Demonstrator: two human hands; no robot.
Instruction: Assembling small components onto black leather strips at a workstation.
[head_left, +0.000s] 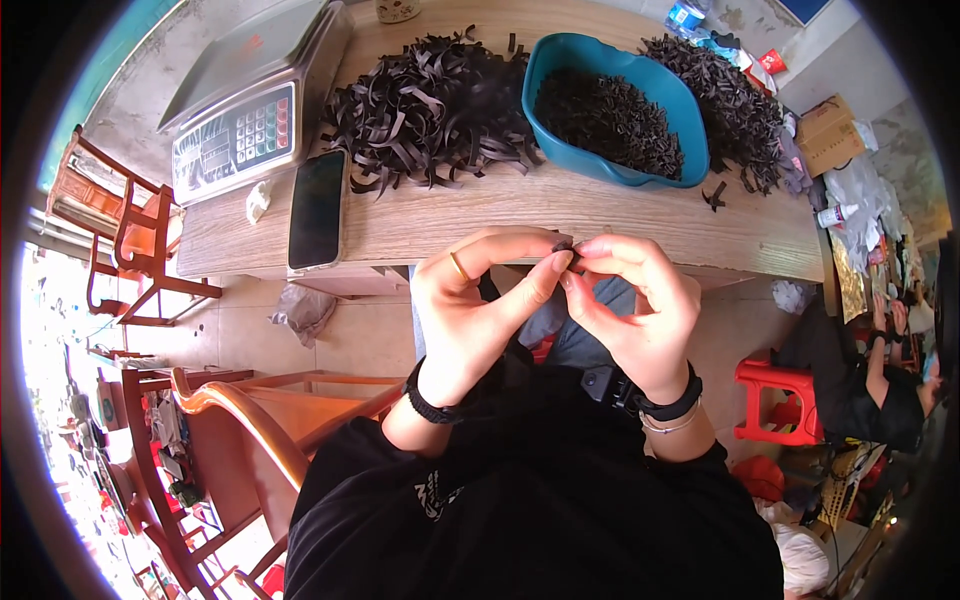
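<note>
Pinched between the fingertips of the left hand and right hand, both curled nearly closed: a small black piece, held just off the near edge of the wooden bench. Beyond, on the bench: black strip pile, teal bowl of dark bits, phone, scale.

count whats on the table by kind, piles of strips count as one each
piles of black strips: 2 (the other right of the bowl)
teal bowl of small black pieces: 1
weighing scale: 1
phone: 1
total: 5
Not on the table: one small black piece, pinched between left hand and right hand.
</note>
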